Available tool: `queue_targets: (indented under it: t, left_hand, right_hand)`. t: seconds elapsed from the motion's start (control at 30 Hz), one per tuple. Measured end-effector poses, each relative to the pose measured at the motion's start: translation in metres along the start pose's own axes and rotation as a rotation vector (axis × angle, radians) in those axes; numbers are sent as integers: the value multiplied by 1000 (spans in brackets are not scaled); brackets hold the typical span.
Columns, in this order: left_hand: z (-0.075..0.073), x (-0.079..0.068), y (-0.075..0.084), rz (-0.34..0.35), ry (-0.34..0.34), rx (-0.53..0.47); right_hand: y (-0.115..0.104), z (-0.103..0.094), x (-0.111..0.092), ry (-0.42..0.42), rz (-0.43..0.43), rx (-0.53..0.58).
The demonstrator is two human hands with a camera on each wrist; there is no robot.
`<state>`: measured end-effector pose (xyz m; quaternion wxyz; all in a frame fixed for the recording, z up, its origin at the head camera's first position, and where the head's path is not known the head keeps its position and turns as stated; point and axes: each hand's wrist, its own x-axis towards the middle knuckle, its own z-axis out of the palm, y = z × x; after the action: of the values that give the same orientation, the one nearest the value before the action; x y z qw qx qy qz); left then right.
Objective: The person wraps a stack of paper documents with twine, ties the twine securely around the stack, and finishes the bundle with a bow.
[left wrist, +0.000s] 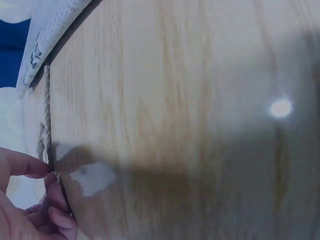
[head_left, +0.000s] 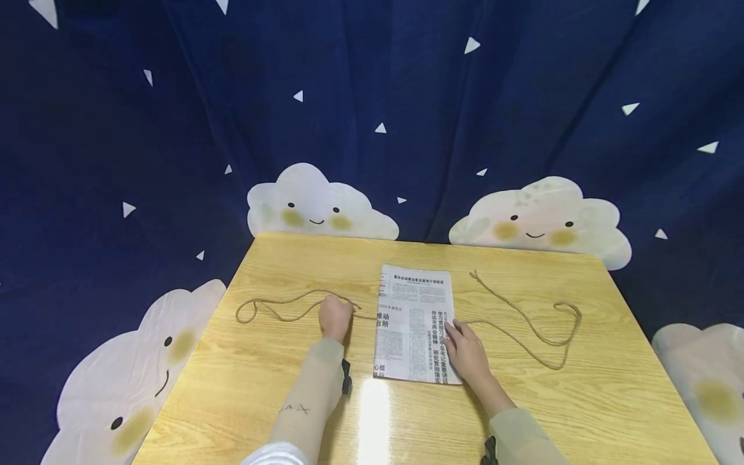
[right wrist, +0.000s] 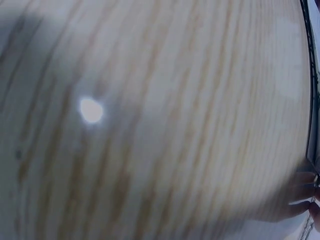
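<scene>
A folded newspaper lies on the wooden table in front of me. Thin brown twine runs to its left edge, and more twine comes out from its right edge; the stretch between is hidden under the paper. My left hand pinches the twine just left of the newspaper, and in the left wrist view the thumb and index finger meet on it. My right hand rests at the newspaper's right edge with fingers fairly straight, touching the paper. Only its fingertips show in the right wrist view.
The wooden table ends at a dark blue curtain with white triangles and smiling clouds. Loose loops of twine spread across the table on both sides of the newspaper. Light glares off the table's near part.
</scene>
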<state>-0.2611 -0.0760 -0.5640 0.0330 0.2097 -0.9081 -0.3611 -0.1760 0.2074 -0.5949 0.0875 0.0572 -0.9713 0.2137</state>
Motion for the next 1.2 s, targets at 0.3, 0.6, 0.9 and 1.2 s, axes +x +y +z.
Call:
queue_targets:
  t: [0.3,0.6,0.9,1.2]
  left_hand:
    - [-7,-1,2,0,-17,44]
    - [-6,3,3,-43,-60,154]
    - [-8,3,-2,-20,-68,160]
    - [-6,0,-3,143,-9,-168]
  right_hand:
    - [0,0,-1,22,-9,-4]
    - [-1,0,-2,16,-3,-1]
    - [-2,2,-2,41,-18,1]
    - [-2,1,-1,7,6,-4]
